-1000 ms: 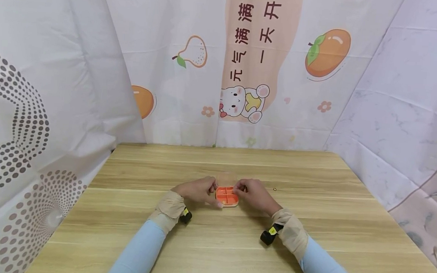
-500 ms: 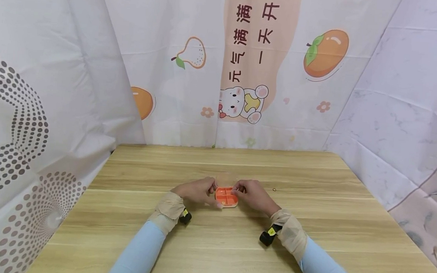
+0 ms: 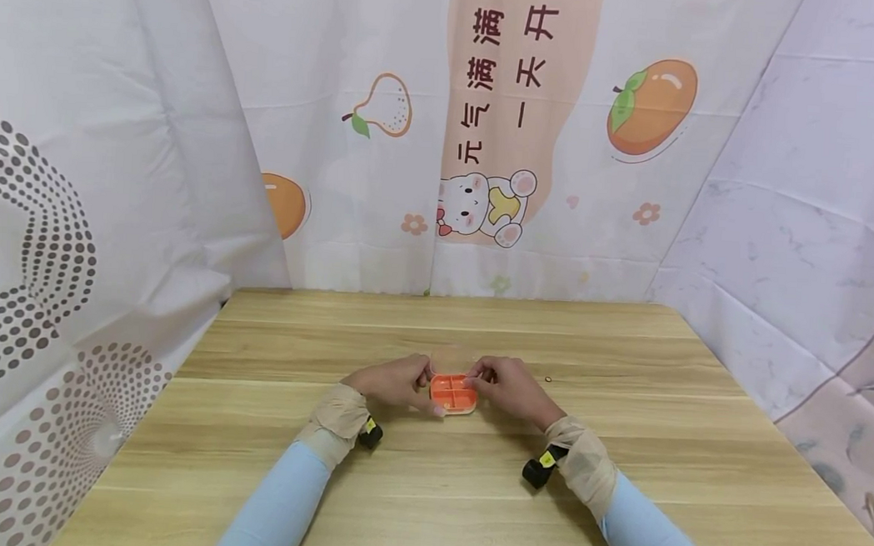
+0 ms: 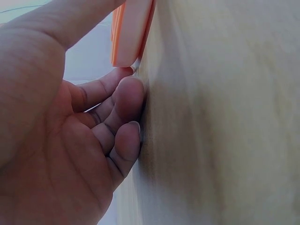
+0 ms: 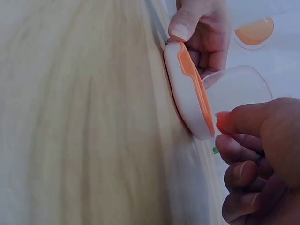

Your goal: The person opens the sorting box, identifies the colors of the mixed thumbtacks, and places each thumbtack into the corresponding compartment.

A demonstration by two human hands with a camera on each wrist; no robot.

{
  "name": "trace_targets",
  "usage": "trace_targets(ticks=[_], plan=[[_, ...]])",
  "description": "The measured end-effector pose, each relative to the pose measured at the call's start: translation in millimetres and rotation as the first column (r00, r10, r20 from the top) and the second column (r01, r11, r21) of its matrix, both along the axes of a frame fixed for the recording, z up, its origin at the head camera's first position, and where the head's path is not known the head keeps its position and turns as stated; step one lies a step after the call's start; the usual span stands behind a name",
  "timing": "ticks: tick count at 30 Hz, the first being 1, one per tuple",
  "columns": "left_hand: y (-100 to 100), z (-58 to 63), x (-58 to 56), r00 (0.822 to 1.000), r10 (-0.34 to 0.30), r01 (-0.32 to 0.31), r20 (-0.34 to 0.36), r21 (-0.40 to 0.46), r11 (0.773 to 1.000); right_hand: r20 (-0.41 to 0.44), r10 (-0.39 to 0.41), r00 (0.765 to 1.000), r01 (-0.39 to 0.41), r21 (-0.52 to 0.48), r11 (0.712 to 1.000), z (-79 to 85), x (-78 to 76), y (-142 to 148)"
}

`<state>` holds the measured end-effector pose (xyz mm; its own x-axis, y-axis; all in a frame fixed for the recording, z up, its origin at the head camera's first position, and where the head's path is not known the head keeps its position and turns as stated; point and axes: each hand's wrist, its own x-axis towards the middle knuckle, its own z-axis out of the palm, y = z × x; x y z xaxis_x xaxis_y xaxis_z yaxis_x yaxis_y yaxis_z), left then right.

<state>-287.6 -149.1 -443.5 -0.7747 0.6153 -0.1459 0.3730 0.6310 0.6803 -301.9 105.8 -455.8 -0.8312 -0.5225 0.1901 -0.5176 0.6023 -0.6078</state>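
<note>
A small pill box [image 3: 454, 393] with an orange divided inside and a white outer shell lies on the table. Its see-through lid [image 5: 241, 89] stands open at the far side. My left hand [image 3: 399, 382] grips the box at its left, thumb on the near corner and index finger at the far edge. Over the box's right far compartment is my right hand [image 3: 511, 388], thumb and index finger close together and other fingers curled. Whether a small thing sits between those fingertips cannot be seen. A tiny yellowish thing [image 3: 447, 405] lies in the near left compartment.
A small ring-like thing [image 3: 548, 379] lies on the wooden table [image 3: 423, 498] to the right of the right hand. Printed curtains [image 3: 350, 218] hang behind the table and at both sides. A black wrist camera [image 3: 537, 473] sits below the right wrist.
The right hand shifts very slightly at the box. The left hand and the pill box stay in place.
</note>
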Motion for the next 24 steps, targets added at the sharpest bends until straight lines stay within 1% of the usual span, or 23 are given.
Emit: trace_targets(ticks=[5, 13, 17, 24], plan=[[-0.1, -0.5, -0.3, 1.0, 0.004, -0.004, 0.003, 0.0, 1.0, 0.0, 0.005, 1.0, -0.005, -0.009, 1.0, -1.1, -3.5, 3.9], [-0.5, -2.6, -1.7, 1.0, 0.011, -0.011, 0.005, -0.006, 1.0, -0.011, -0.011, 1.0, 0.011, -0.014, 1.0, 4.0, -4.1, 8.5], [-0.3, -2.4, -1.6, 1.0, 0.013, -0.013, 0.004, -0.006, 1.0, -0.02, -0.009, 1.0, 0.009, 0.0, 1.0, 4.8, -6.2, 12.1], [-0.7, -2.5, -1.2, 1.0, 0.016, -0.016, 0.001, -0.015, 1.0, -0.006, -0.014, 1.0, 0.014, 0.018, 1.0, 7.1, -9.4, 19.6]])
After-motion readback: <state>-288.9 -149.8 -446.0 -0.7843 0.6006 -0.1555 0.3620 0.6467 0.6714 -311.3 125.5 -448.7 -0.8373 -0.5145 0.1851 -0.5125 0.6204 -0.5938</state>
